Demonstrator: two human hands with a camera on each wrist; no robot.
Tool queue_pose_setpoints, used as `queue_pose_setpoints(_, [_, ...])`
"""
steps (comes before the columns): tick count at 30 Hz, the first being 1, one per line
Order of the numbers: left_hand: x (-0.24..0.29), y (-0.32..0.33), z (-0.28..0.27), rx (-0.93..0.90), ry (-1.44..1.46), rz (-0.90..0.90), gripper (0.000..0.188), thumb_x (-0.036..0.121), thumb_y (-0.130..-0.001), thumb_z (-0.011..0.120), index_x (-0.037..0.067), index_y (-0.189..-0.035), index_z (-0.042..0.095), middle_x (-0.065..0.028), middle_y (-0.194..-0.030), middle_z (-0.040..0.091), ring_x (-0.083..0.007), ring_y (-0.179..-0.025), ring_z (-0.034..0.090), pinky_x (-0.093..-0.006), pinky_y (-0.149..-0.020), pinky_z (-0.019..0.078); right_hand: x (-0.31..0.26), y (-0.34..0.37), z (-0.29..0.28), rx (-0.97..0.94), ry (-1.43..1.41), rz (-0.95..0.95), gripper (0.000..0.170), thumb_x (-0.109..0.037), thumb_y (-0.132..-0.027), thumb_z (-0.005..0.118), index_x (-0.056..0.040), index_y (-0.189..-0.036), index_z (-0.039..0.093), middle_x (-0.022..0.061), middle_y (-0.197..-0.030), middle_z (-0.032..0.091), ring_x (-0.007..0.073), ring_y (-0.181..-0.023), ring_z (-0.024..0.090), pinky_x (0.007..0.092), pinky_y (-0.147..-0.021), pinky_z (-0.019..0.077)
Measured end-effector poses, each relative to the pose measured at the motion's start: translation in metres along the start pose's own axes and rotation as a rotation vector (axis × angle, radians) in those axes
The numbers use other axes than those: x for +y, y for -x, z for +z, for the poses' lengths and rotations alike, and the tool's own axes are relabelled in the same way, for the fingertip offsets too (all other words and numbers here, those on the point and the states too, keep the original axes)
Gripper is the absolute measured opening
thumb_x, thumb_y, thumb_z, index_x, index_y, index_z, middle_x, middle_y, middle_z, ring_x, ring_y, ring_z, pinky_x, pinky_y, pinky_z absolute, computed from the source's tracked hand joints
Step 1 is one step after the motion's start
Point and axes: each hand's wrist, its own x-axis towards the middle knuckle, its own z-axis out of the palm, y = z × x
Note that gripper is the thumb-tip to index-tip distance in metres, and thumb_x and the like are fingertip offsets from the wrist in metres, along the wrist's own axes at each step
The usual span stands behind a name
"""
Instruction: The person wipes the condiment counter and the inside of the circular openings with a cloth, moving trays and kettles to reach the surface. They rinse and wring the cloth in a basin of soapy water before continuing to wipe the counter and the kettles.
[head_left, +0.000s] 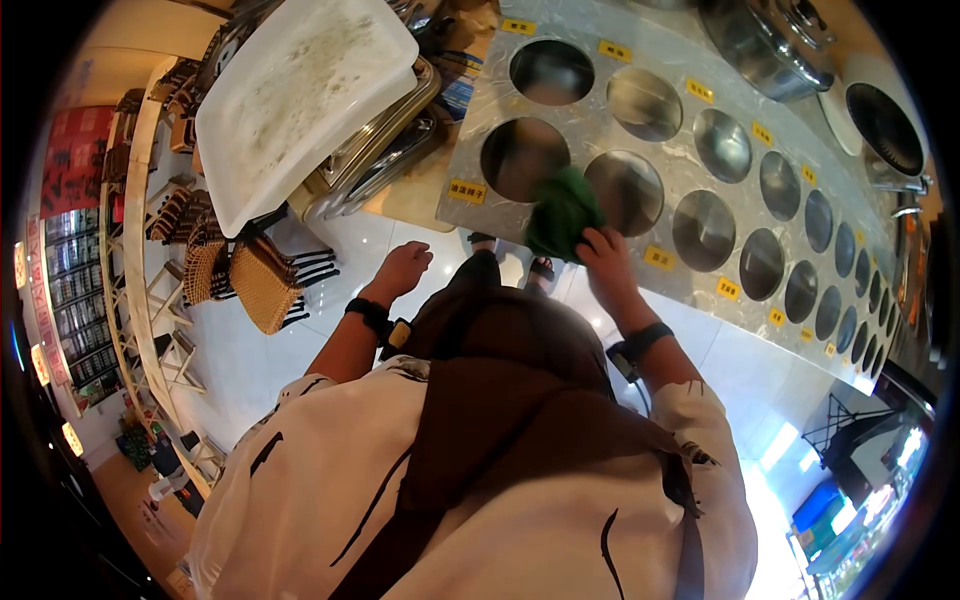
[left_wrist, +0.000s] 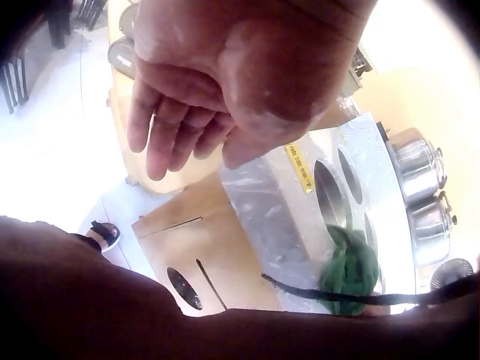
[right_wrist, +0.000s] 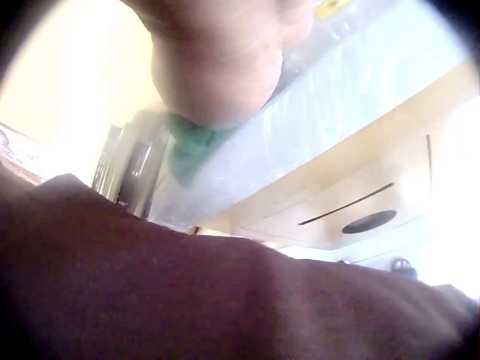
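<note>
My right hand (head_left: 610, 268) grips a bunched green cloth (head_left: 565, 215) at the near edge of a metal countertop (head_left: 590, 130) with rows of round wells. The cloth overlaps the rims of two wells near the left end and is blurred. In the left wrist view the green cloth (left_wrist: 349, 270) lies against the counter beside a well. Under the palm in the right wrist view, only part of the cloth (right_wrist: 195, 150) shows. My left hand (head_left: 400, 272) hangs in the air left of the counter, fingers loosely bent, holding nothing.
A white tray (head_left: 310, 100) with specks in it rests on stacked metal trays (head_left: 380, 150) at the upper left. Lidded steel pots (head_left: 770, 45) stand behind the wells. Yellow labels (head_left: 657, 258) mark the wells. Woven chairs (head_left: 262, 285) are at the left.
</note>
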Motion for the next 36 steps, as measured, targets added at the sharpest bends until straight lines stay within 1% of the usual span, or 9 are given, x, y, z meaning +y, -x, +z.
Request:
queue_pose_setpoints(8, [-0.003, 0.002, -0.009, 0.031, 0.051, 0.004, 0.040, 0.025, -0.088, 0.052, -0.006, -0.113, 0.055, -0.0164, -0.095, 0.065, -0.0222, -0.083, 0.065, -0.0317, -0.077, 0.0489, 0.037, 0.032, -0.054, -0.051, 0.195, 0.145, 0.019, 0.002, -0.067, 0.053, -0.0062, -0.084, 0.056, 0.0078, -0.099, 0.055, 0.0302, -0.095, 0.050, 0.0398, -0.079, 0.0419])
queue_pose_setpoints(13, [-0.019, 0.009, -0.017, 0.142, 0.107, -0.001, 0.038, 0.027, -0.087, 0.052, -0.003, -0.109, 0.057, -0.0160, -0.084, 0.066, -0.0274, -0.080, 0.063, -0.0355, -0.074, 0.0482, 0.027, -0.002, -0.066, 0.188, -0.351, 0.706, 0.028, 0.005, -0.065, 0.048, -0.0022, -0.090, 0.059, 0.0134, -0.093, 0.058, 0.0332, -0.097, 0.055, 0.0373, -0.085, 0.0442])
queue_pose_setpoints(15, [-0.030, 0.010, -0.019, 0.122, 0.120, -0.027, 0.039, 0.027, -0.087, 0.051, -0.003, -0.109, 0.058, -0.0161, -0.084, 0.066, -0.0274, -0.081, 0.063, -0.0353, -0.075, 0.0482, 0.007, -0.024, -0.067, 0.227, -0.409, 0.642, 0.032, 0.003, -0.066, 0.049, -0.0016, -0.097, 0.059, 0.0161, -0.100, 0.058, 0.0329, -0.099, 0.056, 0.0368, -0.086, 0.0453])
queue_pose_setpoints(19, [-0.036, 0.014, -0.024, 0.132, 0.173, -0.059, 0.039, 0.028, -0.086, 0.051, -0.003, -0.109, 0.058, -0.0163, -0.084, 0.066, -0.0278, -0.081, 0.063, -0.0353, -0.075, 0.0481, -0.048, -0.072, -0.027, 0.095, -0.301, 0.066, 0.037, -0.002, -0.067, 0.060, -0.0036, -0.105, 0.056, 0.0154, -0.104, 0.055, 0.0339, -0.099, 0.055, 0.0382, -0.082, 0.0474])
queue_pose_setpoints(21, [-0.032, 0.015, -0.032, 0.098, 0.137, -0.067, 0.041, 0.026, -0.088, 0.052, -0.006, -0.113, 0.055, -0.0173, -0.095, 0.065, -0.0233, -0.085, 0.065, -0.0325, -0.078, 0.0487, -0.054, -0.077, 0.025, -0.147, -0.228, 0.018, 0.039, -0.004, -0.068, 0.063, -0.0064, -0.107, 0.056, 0.0136, -0.102, 0.053, 0.0333, -0.096, 0.055, 0.0401, -0.078, 0.0490])
queue_pose_setpoints(28, [-0.070, 0.024, -0.041, 0.156, 0.158, -0.108, 0.037, 0.022, -0.087, 0.052, -0.006, -0.112, 0.056, -0.0168, -0.094, 0.065, -0.0224, -0.084, 0.064, -0.0315, -0.076, 0.0491, -0.063, -0.154, 0.081, -0.109, 0.041, 0.021, 0.035, -0.009, -0.074, 0.058, -0.0097, -0.108, 0.050, 0.0133, -0.097, 0.048, 0.0311, -0.086, 0.057, 0.0393, -0.064, 0.0525])
queue_pose_setpoints(30, [-0.105, 0.024, -0.039, 0.159, -0.174, 0.123, 0.031, 0.017, -0.087, 0.052, -0.005, -0.109, 0.057, -0.0154, -0.093, 0.065, -0.0238, -0.082, 0.064, -0.0319, -0.074, 0.0496, -0.059, -0.178, 0.091, -0.134, 0.112, 0.041, 0.033, -0.010, -0.076, 0.057, -0.0092, -0.109, 0.049, 0.0137, -0.097, 0.048, 0.0313, -0.086, 0.057, 0.0391, -0.064, 0.0530])
queue_pose_setpoints(33, [-0.091, 0.039, -0.054, 0.234, 0.140, -0.120, 0.037, 0.026, -0.086, 0.051, -0.004, -0.106, 0.059, -0.0193, -0.091, 0.065, -0.0320, -0.083, 0.062, -0.0378, -0.077, 0.0474, -0.056, -0.222, 0.096, -0.194, 0.239, 0.131, 0.030, -0.013, -0.081, 0.056, -0.0085, -0.109, 0.046, 0.0144, -0.098, 0.049, 0.0320, -0.085, 0.059, 0.0390, -0.064, 0.0538])
queue_pose_setpoints(36, [-0.119, 0.039, -0.051, 0.269, -0.022, 0.014, 0.037, 0.027, -0.086, 0.052, -0.004, -0.106, 0.059, -0.0197, -0.091, 0.065, -0.0326, -0.082, 0.062, -0.0385, -0.077, 0.0473, -0.043, -0.252, 0.095, -0.211, 0.321, 0.236, 0.027, -0.017, -0.085, 0.054, -0.0073, -0.109, 0.045, 0.0147, -0.100, 0.049, 0.0327, -0.084, 0.061, 0.0395, -0.065, 0.0543])
